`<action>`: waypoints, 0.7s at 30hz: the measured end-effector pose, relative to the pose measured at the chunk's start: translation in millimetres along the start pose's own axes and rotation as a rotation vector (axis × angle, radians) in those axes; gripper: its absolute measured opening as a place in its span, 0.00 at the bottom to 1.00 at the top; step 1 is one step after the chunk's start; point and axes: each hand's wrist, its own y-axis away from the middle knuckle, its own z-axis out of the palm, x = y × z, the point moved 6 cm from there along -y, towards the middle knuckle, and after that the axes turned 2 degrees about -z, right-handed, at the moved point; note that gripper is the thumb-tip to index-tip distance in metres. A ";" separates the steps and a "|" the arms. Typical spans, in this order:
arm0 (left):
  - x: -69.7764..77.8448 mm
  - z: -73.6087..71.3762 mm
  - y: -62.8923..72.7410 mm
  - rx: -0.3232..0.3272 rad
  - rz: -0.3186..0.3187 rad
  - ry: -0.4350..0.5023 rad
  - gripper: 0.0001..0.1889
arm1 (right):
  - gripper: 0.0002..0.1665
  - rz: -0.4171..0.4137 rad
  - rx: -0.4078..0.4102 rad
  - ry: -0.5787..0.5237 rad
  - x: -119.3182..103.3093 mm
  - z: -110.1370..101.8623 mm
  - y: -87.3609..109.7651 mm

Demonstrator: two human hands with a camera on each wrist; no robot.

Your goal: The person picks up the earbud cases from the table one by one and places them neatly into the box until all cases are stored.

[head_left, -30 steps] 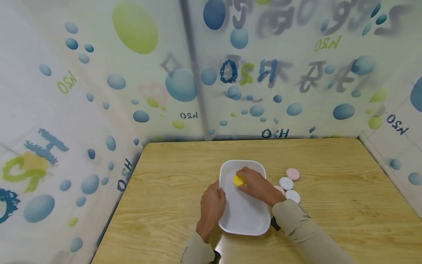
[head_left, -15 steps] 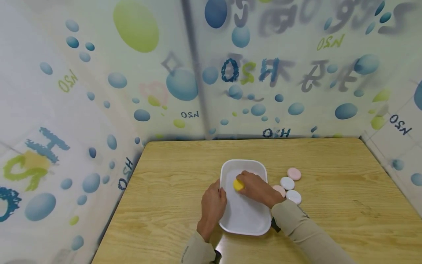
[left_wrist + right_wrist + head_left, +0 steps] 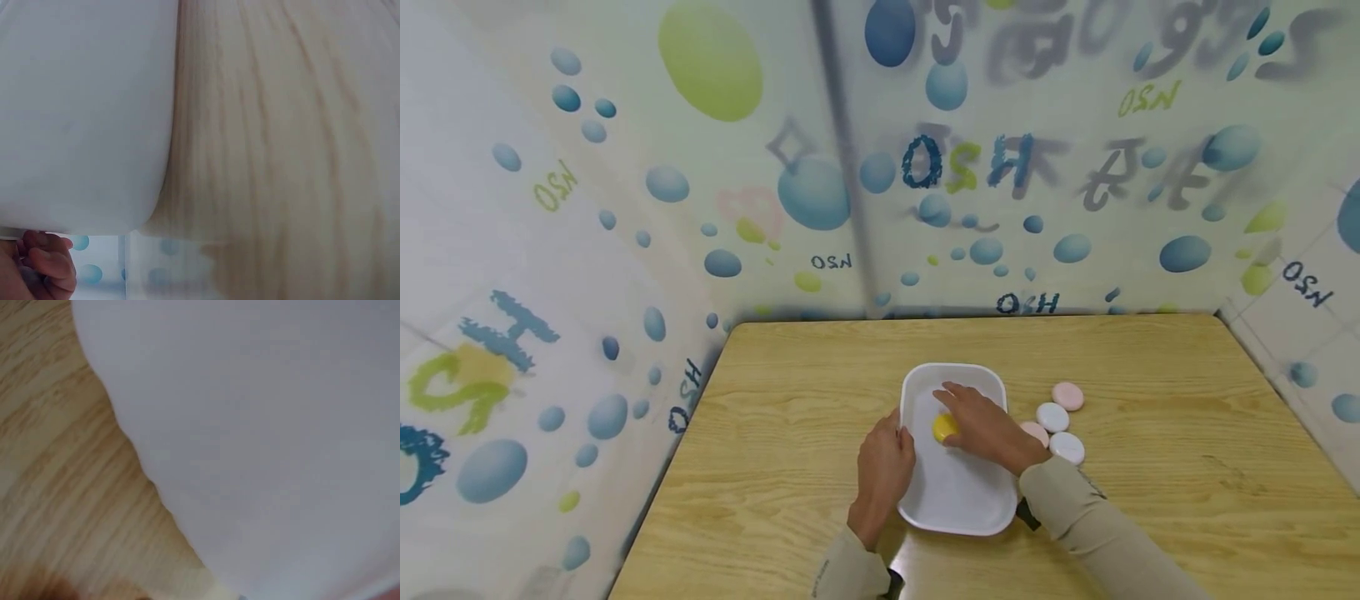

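A white rectangular tray point(image 3: 958, 492) lies on the wooden table. My left hand point(image 3: 883, 467) grips its left rim, thumb on top; curled fingers point(image 3: 53, 265) show at the tray's edge in the left wrist view. Inside the tray, toward the far half, is a small round yellow piece point(image 3: 943, 428). Over it is my right hand point(image 3: 981, 427), its fingers loosely spread beyond the piece and its thumb side partly covering it. The right wrist view shows the tray point(image 3: 250, 437) close up but no yellow piece.
Right of the tray lie flat round discs: a pink one point(image 3: 1067, 396), a white one point(image 3: 1052, 417), another white one point(image 3: 1067, 448) and a pink one point(image 3: 1035, 432) partly behind my right wrist. A patterned wall point(image 3: 820, 283) rises behind the table point(image 3: 790, 400).
My right fingers, which were around the yellow piece, have straightened away from it. The piece sits slightly nearer to me in the tray. My left hand keeps its place on the rim.
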 end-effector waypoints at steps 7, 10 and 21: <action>1.0 -0.6 0.2 -0.007 -0.005 0.003 0.16 | 0.46 -0.081 0.130 0.106 -4.0 -20.7 11.0; 1.9 -1.1 0.3 -0.008 -0.011 0.002 0.16 | 0.46 -0.079 0.162 0.122 -2.5 -28.4 15.5; 3.0 -1.1 0.8 0.003 -0.010 -0.003 0.15 | 0.42 0.043 0.268 0.086 30.0 -55.1 33.8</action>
